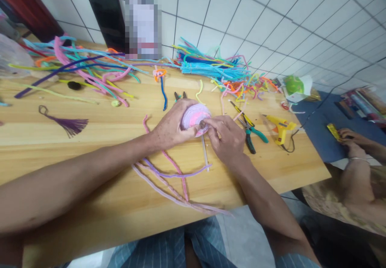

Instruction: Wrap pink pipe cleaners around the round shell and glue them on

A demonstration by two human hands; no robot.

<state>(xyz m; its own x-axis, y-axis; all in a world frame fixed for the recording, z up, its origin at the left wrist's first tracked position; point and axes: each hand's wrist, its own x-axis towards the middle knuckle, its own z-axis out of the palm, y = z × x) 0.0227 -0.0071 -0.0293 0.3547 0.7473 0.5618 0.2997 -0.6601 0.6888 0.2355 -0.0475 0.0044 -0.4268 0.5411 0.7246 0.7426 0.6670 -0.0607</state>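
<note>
My left hand [173, 123] is wrapped round a lilac and pink coil of fuzzy pipe cleaner [196, 115], held above the table. My right hand [227, 137] is closed in a pinch at the coil's near right side. By its fingertips sits a small brownish round thing [202, 124], too small to name; whether the fingers grip it is unclear. A thin translucent stick [205, 153] shows below the coil. Loose pink [176, 165] and purple pipe cleaners [177, 175] lie on the wood in front of my hands.
Pliers [249, 137], a yellow cutter [243, 113] and a yellow glue gun [281, 129] lie right. Pipe cleaner bundles [208, 64] line the tiled wall. A purple tassel [68, 123] and a leaning phone [105, 14] are left. Another person's hands [354, 141] are far right.
</note>
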